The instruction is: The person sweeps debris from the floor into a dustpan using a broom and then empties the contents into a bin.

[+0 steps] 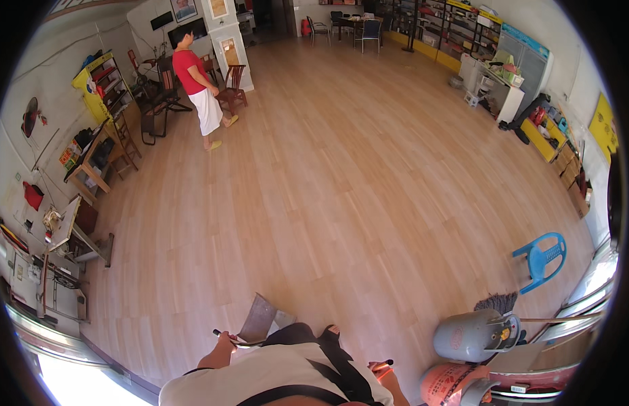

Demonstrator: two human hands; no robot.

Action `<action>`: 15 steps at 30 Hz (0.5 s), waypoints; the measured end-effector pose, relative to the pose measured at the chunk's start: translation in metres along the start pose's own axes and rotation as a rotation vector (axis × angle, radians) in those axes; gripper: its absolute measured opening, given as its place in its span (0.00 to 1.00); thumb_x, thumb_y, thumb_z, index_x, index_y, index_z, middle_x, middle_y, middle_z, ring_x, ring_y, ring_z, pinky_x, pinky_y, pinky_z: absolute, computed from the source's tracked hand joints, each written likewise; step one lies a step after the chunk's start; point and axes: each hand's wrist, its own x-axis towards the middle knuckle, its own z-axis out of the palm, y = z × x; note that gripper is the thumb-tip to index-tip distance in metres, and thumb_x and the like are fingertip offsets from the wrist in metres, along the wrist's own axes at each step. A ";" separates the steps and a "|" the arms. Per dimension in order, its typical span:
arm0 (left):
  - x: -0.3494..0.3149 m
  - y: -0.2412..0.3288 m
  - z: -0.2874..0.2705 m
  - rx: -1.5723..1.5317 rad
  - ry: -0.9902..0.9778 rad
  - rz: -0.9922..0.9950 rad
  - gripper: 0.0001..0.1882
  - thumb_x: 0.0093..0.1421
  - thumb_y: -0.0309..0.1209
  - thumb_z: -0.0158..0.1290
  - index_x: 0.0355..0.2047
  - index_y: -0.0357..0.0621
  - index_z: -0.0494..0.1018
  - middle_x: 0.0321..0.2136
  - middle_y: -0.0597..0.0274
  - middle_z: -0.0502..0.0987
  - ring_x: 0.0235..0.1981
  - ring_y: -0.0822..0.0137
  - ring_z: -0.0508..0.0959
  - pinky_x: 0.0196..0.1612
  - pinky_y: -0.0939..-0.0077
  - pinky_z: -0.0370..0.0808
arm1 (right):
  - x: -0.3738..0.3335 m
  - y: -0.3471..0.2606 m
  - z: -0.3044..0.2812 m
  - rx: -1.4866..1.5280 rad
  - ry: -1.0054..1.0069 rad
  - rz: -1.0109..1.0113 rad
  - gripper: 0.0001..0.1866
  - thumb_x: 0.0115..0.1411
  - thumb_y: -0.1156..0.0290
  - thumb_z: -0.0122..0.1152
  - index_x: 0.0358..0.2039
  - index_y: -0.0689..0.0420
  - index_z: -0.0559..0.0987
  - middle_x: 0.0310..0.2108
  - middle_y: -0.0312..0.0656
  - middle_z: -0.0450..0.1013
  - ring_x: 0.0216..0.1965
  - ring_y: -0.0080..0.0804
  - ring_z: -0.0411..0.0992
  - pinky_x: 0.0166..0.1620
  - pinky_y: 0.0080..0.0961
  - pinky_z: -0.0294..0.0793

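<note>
The wood-plank floor point(328, 183) spreads widely from the person's feet to its far edge, and its middle gives broad room for moving. At its near edge, left of centre, is a grey metal dustpan point(259, 319), just in front of the left hand point(226, 342); the fingers of this hand are curled around a black-tipped handle point(218, 332). The right hand point(381, 371) has its fingers wrapped on a stick with a black end point(388, 363), but how tightly they press, I cannot tell.

Near the floor's lower right corner, a grey gas cylinder point(460, 336) lies beside an orange gas cylinder point(450, 384), and they stand in the way on that side. A grey mop head point(497, 302) is just behind them, and a blue plastic chair point(539, 260) is farther along the right edge. Along the left edge there is a wooden bench point(91, 162) and a yellow shelf point(87, 84). Toward the upper left corner, another person point(192, 73) stands beside a wooden chair point(234, 99)
</note>
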 end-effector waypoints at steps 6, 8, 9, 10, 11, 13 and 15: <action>-0.003 -0.028 0.117 0.055 0.010 0.008 0.07 0.46 0.31 0.41 0.17 0.45 0.56 0.09 0.66 0.58 0.09 0.72 0.60 0.15 0.80 0.65 | 0.009 -0.039 0.123 0.003 -0.029 -0.048 0.09 0.45 0.73 0.42 0.13 0.61 0.59 0.14 0.39 0.56 0.13 0.24 0.57 0.14 0.14 0.65; 0.006 -0.031 0.170 0.042 0.000 0.055 0.07 0.46 0.30 0.41 0.17 0.45 0.56 0.09 0.65 0.58 0.09 0.72 0.61 0.14 0.80 0.65 | 0.017 -0.054 0.165 0.005 -0.033 -0.078 0.09 0.45 0.72 0.43 0.13 0.61 0.59 0.14 0.39 0.56 0.13 0.24 0.58 0.14 0.14 0.64; 0.010 -0.034 0.200 0.040 -0.014 0.056 0.07 0.46 0.30 0.41 0.17 0.45 0.56 0.09 0.65 0.58 0.09 0.71 0.61 0.14 0.80 0.65 | 0.020 -0.063 0.187 0.013 -0.037 -0.095 0.09 0.45 0.72 0.43 0.13 0.60 0.59 0.14 0.39 0.56 0.13 0.24 0.58 0.14 0.15 0.64; 0.011 -0.036 0.238 0.059 -0.008 0.049 0.07 0.46 0.30 0.41 0.16 0.45 0.57 0.09 0.64 0.58 0.10 0.71 0.61 0.15 0.80 0.65 | 0.024 -0.070 0.208 0.022 -0.044 -0.112 0.10 0.45 0.71 0.43 0.12 0.60 0.60 0.13 0.38 0.56 0.13 0.24 0.58 0.14 0.15 0.64; 0.009 -0.042 0.271 0.079 0.004 0.035 0.07 0.46 0.30 0.41 0.16 0.46 0.57 0.09 0.64 0.58 0.10 0.71 0.61 0.15 0.80 0.65 | 0.025 -0.079 0.230 0.029 -0.044 -0.134 0.10 0.45 0.71 0.44 0.12 0.60 0.60 0.13 0.38 0.57 0.13 0.24 0.58 0.14 0.15 0.64; 0.029 -0.042 0.334 0.250 -0.079 0.040 0.06 0.46 0.31 0.41 0.16 0.46 0.58 0.10 0.63 0.60 0.11 0.69 0.62 0.15 0.78 0.65 | 0.031 -0.092 0.276 0.045 -0.060 -0.157 0.10 0.45 0.70 0.44 0.12 0.59 0.60 0.13 0.38 0.57 0.13 0.24 0.58 0.14 0.15 0.64; 0.049 -0.052 0.382 0.536 -0.178 0.044 0.07 0.46 0.32 0.42 0.16 0.46 0.58 0.11 0.63 0.60 0.12 0.69 0.62 0.16 0.77 0.65 | 0.025 -0.104 0.316 0.073 -0.063 -0.191 0.11 0.45 0.69 0.45 0.11 0.59 0.61 0.12 0.37 0.57 0.13 0.24 0.59 0.14 0.15 0.64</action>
